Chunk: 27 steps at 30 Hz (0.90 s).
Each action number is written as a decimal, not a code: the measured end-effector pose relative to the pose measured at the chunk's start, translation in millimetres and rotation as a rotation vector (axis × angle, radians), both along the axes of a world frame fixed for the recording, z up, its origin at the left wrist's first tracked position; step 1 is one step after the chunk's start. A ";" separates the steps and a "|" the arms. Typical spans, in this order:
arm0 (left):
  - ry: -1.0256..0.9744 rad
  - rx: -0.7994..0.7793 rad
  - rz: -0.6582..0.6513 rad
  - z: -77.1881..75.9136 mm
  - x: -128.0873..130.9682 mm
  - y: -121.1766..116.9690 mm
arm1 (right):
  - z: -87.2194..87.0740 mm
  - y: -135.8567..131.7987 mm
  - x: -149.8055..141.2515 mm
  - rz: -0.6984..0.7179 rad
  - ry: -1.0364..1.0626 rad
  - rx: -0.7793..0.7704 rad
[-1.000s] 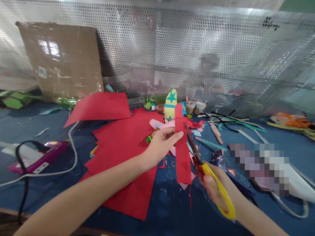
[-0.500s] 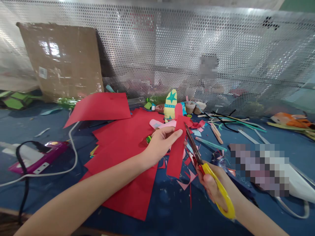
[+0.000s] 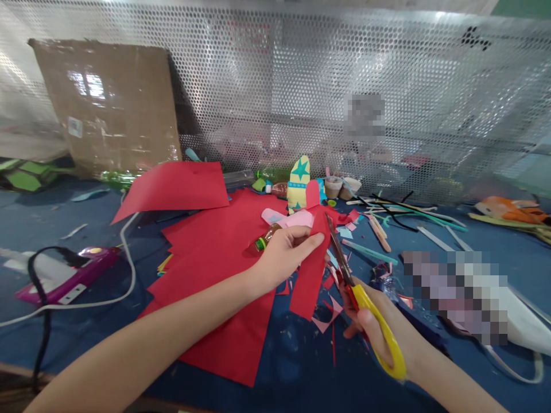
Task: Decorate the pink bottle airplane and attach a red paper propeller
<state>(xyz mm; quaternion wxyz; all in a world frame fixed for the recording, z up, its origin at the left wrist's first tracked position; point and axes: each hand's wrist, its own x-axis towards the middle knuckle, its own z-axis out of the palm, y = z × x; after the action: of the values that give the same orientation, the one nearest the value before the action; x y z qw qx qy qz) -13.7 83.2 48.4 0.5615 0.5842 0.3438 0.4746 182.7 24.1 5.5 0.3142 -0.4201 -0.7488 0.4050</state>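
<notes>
Red strip (image 3: 310, 275), apparently being trimmed.
Left hand (image 3: 282, 255) pinches it, thumb against fingers, above the scraps (image 3: 321, 325); right hand (image 3: 390, 307) curls round the handles of scissors (image 3: 360, 295), blades beside the strip's right edge, contact unclear. A next cut would seem to call for a steady strip, its edge fed between the blades.

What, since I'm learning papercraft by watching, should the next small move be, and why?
Probably a small snip into the edge of the red paper strip: the left hand pinches it between thumb and fingers, and the right hand holds the scissors with their tips near its upper right edge. Whether the blades touch it, I can't tell.
</notes>
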 end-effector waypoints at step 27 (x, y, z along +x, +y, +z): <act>-0.021 -0.024 -0.017 1.2 0.4 -1.2 | 1.3 -1.4 -6.5 -0.123 0.007 -0.059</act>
<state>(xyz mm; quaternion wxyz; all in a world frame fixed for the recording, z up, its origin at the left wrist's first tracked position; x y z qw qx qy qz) -13.3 81.9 49.6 0.5759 0.5754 0.3384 0.4719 176.2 22.7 6.7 0.3285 -0.4731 -0.7081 0.4083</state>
